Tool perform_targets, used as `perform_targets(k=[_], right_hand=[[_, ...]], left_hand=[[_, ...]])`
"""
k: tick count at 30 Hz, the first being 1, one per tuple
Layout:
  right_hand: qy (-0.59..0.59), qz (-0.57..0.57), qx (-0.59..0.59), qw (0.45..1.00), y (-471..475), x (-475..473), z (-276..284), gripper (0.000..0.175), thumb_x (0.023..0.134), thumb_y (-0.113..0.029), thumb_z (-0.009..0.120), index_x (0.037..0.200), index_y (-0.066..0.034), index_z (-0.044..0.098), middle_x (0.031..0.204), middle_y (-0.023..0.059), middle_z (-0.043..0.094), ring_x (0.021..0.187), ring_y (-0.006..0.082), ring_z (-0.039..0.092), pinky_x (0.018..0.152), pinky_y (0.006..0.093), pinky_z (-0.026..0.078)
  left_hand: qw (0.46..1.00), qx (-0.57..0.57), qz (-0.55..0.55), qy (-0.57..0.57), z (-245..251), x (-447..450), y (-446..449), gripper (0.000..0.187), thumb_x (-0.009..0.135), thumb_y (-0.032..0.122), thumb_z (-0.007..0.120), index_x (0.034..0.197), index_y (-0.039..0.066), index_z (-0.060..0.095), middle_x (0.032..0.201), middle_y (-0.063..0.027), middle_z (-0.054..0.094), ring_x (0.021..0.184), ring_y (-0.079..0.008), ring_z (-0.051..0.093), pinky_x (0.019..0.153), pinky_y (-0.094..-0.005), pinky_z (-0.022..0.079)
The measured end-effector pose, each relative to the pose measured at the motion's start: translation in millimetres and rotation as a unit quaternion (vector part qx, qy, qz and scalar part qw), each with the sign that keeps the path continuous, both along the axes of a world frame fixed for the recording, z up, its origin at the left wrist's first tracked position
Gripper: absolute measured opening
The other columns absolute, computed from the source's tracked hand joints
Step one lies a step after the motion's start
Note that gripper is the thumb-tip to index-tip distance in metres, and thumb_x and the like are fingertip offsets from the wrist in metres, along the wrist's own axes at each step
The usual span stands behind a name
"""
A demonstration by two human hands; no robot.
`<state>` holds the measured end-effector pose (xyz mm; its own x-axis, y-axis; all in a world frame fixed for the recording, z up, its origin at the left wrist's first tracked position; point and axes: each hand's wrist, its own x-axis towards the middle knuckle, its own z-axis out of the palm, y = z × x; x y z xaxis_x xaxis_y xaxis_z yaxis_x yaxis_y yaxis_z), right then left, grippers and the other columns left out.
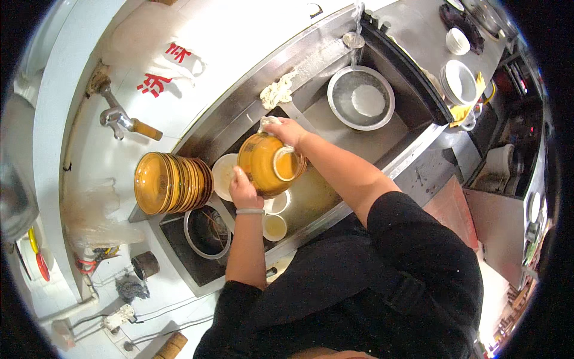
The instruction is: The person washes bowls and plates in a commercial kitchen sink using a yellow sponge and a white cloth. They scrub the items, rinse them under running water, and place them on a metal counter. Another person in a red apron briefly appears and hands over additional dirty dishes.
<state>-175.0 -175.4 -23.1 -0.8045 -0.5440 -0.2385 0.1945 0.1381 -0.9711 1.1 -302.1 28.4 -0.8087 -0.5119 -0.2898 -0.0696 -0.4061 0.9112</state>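
My left hand (245,188) grips the near left side of a glazed yellow-brown bowl (258,164), which is tilted so that its pale foot ring faces right. At the bowl's far edge, my right hand (287,132) presses a white cloth (270,122) against it. Both hands are above the left basin of a steel sink (323,184), which holds cloudy water. Beneath the bowl, partly hidden, are a white plate or bowl (223,177) and a small white bowl (274,226). Just left of my left hand leans a stack of similar yellow-brown bowls (154,184).
Water runs from above into a steel basin (341,96) in the right sink compartment. A crumpled white cloth (277,92) lies on the sink's back ledge. A wall tap (116,119) juts out at left. White bowls (458,83) stand on the right counter. A round strainer or pot (208,231) sits at the sink's left end.
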Motion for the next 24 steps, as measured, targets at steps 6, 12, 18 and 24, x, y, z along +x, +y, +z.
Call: perform_targets(k=[6, 12, 18, 24], right_hand=[[-0.218, -0.252, -0.179, 0.926, 11, 86, -19, 0.042, 0.093, -0.038, 0.062, 0.118, -0.0036, 0.063, 0.105, 0.0076, 0.068, 0.092, 0.0158, 0.062, 0.083, 0.0325, 0.05], [0.207, -0.207, 0.003, 0.956, -5, 151, 31, 0.043, 0.09, -0.023, 0.062, 0.13, -0.0064, 0.059, 0.139, 0.024, 0.05, 0.131, 0.0365, 0.047, 0.112, 0.0434, 0.035], [-0.048, -0.17, -0.029, 0.984, -10, 91, 17, 0.036, 0.095, -0.034, 0.052, 0.107, -0.0043, 0.067, 0.098, 0.0237, 0.069, 0.092, 0.0403, 0.067, 0.083, 0.046, 0.051], [0.066, -0.045, 0.152, 0.985, -36, 35, -32, 0.051, 0.092, -0.043, 0.059, 0.114, 0.0031, 0.062, 0.108, 0.0271, 0.067, 0.104, 0.0407, 0.063, 0.093, 0.0473, 0.049]], left_hand=[[0.957, 0.272, 0.078, 0.055, 7, 5, 36, 0.075, 0.097, 0.063, 0.043, 0.146, 0.006, 0.042, 0.147, -0.0102, 0.05, 0.132, -0.0312, 0.049, 0.113, -0.0481, 0.037], [0.992, 0.098, 0.072, -0.035, -4, -29, 31, 0.062, 0.1, 0.042, 0.055, 0.134, -0.009, 0.047, 0.135, -0.0169, 0.056, 0.12, -0.033, 0.058, 0.102, -0.046, 0.049], [0.971, -0.227, 0.058, -0.043, 42, -10, 61, 0.033, 0.096, 0.006, 0.06, 0.124, -0.011, 0.056, 0.122, -0.0152, 0.064, 0.1, -0.0264, 0.066, 0.086, -0.0386, 0.056], [0.985, -0.14, 0.092, -0.044, 86, -2, 73, 0.032, 0.092, 0.004, 0.063, 0.122, -0.006, 0.059, 0.117, -0.0132, 0.066, 0.097, -0.0224, 0.066, 0.086, -0.0353, 0.054]])
